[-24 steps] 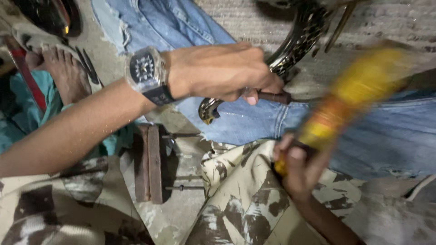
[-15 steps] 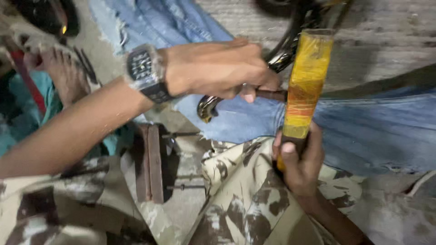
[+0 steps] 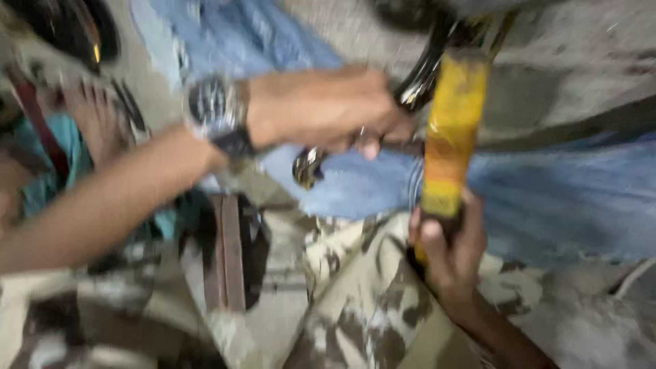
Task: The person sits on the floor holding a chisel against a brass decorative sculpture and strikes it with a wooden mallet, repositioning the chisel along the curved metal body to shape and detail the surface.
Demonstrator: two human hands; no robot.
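While left hand (image 3: pixel 328 109) grips dark tool (image 3: pixel 311 164), right hand (image 3: pixel 451 249) clutches yellow handle (image 3: pixel 451 137)

Motion-blurred wristwatch (image 3: pixel 217 109), yellow tool's (image 3: pixel 451 137) top cut off

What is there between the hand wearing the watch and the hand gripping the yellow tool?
In the head view, between the left hand and the right hand lies blue denim cloth, with the yellow tool rising from the right hand.
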